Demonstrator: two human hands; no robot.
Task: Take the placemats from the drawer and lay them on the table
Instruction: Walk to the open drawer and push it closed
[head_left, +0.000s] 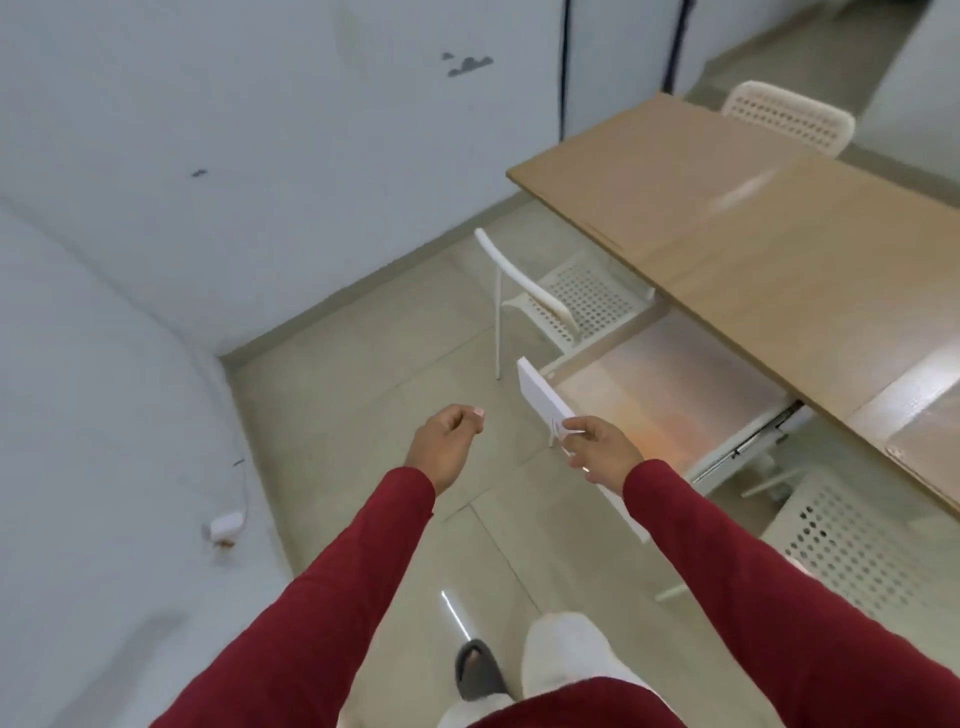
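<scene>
A white drawer (540, 397) stands pulled out from under the wooden table (779, 249). Inside it lies a pale translucent placemat (675, 384) that covers the drawer's bottom. My right hand (602, 447) grips the metal handle (563, 431) on the drawer's white front. My left hand (447, 441) hangs in the air to the left of the drawer, fingers loosely curled with nothing in them. A translucent placemat (930, 441) lies on the table at the right edge of the view.
A white perforated chair (566, 301) stands at the table just beyond the drawer. Another chair (857, 545) is under the table at the right, a third (789, 117) at the far side. White walls close the left; a small white device (226, 525) hangs there.
</scene>
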